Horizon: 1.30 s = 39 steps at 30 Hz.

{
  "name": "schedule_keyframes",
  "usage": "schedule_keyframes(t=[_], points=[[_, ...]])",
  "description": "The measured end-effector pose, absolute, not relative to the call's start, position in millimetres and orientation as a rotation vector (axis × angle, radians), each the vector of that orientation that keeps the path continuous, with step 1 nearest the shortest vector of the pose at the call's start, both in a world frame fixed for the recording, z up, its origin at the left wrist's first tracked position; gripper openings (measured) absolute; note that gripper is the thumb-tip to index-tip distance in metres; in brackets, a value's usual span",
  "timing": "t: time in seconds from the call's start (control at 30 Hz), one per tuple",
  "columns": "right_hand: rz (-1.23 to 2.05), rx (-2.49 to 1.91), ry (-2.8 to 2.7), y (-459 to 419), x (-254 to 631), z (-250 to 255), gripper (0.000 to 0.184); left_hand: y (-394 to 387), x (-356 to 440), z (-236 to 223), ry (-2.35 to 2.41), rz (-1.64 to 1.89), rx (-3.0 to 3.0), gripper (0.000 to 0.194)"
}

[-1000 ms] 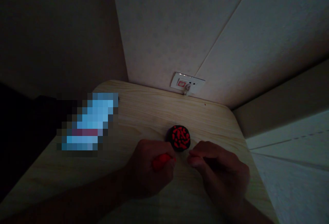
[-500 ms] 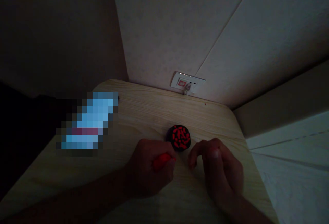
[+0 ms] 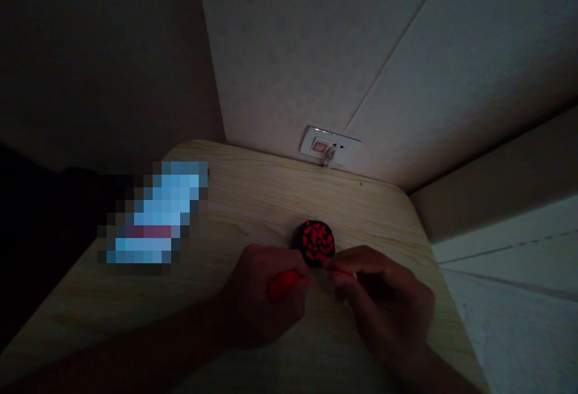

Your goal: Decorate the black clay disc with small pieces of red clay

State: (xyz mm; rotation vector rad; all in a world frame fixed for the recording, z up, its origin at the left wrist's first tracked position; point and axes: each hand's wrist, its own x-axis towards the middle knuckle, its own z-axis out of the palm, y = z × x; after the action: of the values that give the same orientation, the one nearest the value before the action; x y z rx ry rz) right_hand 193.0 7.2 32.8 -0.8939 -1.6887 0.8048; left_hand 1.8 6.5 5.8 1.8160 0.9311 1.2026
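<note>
A round black piece with a pattern of red patches on its top lies on the wooden tabletop, in front of both hands. My left hand is a closed fist around a smooth, rounded red object; most of it is hidden by the fingers. Just right of it, my right hand pinches a small, slim red piece between thumb and fingers. Those fingertips are at the near right edge of the black piece; in this dim light I cannot tell whether they touch it.
A pale wooden tabletop with rounded corners meets the wall at the back. On the wall is a socket plate with a red switch and something plugged in. A bright, pixelated slab lies at the left. White panels stand at the right.
My right hand has moved left to the edge of the black piece, its fingers now pinching the small red piece. My left hand has stayed in place with its red object.
</note>
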Motion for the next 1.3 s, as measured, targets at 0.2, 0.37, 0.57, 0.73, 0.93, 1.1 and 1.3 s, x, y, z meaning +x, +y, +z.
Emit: schedule_keyframes(t=[0.2, 0.37, 0.57, 0.73, 0.93, 1.1, 1.3], points=[[0.809, -0.924, -1.703, 6.2, 193.8, 32.2, 0.027, 5.7, 1.7, 4.2, 0.943, 1.19, 1.821, 0.017], [0.774, -0.895, -1.726, 5.3, 192.0, 32.2, 0.033, 4.8, 2.4, 2.2, 0.942, 1.197, 1.799, 0.018], [0.809, -0.874, -1.833, 3.0, 199.1, 30.5, 0.028, 5.4, 0.9, 2.3, 0.935, 1.171, 1.811, 0.017], [0.857, -0.892, -1.766, 5.5, 198.9, 33.3, 0.017, 6.0, 0.3, 3.8, 0.93, 1.179, 1.804, 0.018], [0.762, -1.071, -1.572, 18.8, 201.3, 29.6, 0.024, 6.4, 1.6, 5.1, 0.943, 1.18, 1.81, 0.017], [0.846, -1.148, -1.431, 29.5, 204.5, 23.0, 0.022, 3.7, 2.4, 4.7, 0.941, 1.197, 1.788, 0.017], [0.964, -1.157, -1.35, 28.7, 201.1, 21.5, 0.027, 4.2, 1.9, 4.5, 0.959, 1.175, 1.796, 0.018]])
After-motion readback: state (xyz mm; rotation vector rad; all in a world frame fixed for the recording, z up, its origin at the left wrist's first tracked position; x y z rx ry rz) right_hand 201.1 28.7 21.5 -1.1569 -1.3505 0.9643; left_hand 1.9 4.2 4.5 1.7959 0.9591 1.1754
